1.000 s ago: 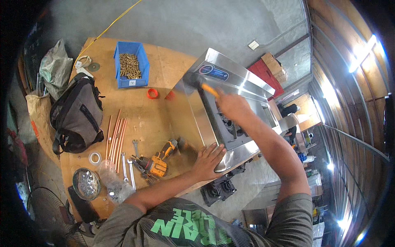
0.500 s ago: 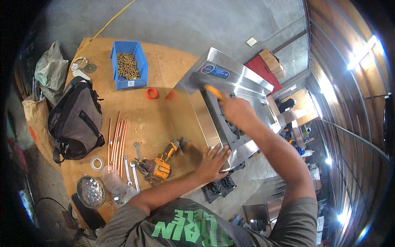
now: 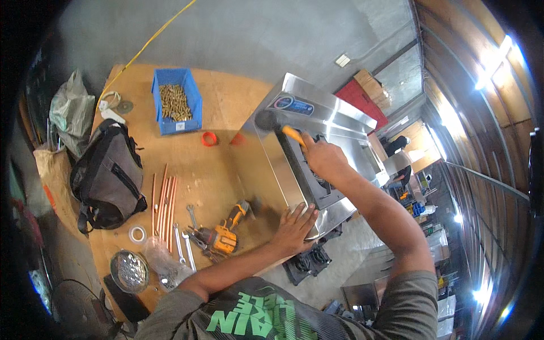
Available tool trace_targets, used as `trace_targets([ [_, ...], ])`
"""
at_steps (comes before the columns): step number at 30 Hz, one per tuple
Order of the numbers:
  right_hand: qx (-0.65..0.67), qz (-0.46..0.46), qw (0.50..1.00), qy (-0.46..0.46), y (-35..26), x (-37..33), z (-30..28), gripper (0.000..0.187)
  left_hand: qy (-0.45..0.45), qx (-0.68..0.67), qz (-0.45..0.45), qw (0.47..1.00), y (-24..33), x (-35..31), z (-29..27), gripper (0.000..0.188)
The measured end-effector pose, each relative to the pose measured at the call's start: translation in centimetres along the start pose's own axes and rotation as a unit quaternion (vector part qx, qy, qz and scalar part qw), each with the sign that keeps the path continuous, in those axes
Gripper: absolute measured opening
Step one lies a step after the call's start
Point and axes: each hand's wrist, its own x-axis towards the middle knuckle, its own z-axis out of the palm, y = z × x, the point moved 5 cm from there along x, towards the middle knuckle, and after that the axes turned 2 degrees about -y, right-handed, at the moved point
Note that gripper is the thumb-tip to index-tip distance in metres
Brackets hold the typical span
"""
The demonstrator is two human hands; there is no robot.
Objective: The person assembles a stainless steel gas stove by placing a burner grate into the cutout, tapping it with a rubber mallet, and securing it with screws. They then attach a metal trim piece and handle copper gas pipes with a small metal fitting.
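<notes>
A stainless steel gas stove [image 3: 283,175] with a dark grate stands on the right side of the wooden table. My right hand [image 3: 325,161] is closed around the orange handle of a mallet [image 3: 292,135]. The mallet's dark, slightly blurred head is over the stove's left edge, close to a blue sticker [image 3: 293,105]. My left hand [image 3: 294,229] rests on the near corner of the stove, fingers spread and holding nothing. An orange-and-black cordless drill [image 3: 222,238] lies left of that hand.
On the table are a blue bin [image 3: 177,101] of brass fittings, a red ring [image 3: 209,139], copper tubes [image 3: 165,207], wrenches [image 3: 188,249], a tape roll [image 3: 137,234], a bowl of small metal parts [image 3: 130,271] and a grey-black bag [image 3: 107,175]. Black burner parts [image 3: 307,263] sit below the stove.
The mallet has shifted slightly left over the stove, with my right hand still around its handle. My left hand stays on the corner. The whole view has tilted a little.
</notes>
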Motion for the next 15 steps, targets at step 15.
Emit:
trace_targets([
  [15, 0.025, -0.103, 0.985, 0.139, -1.4, -2.9, -1.3, 0.048, -0.016, -0.015, 0.001, 1.000, -0.3, 0.3, -0.1, 0.095],
])
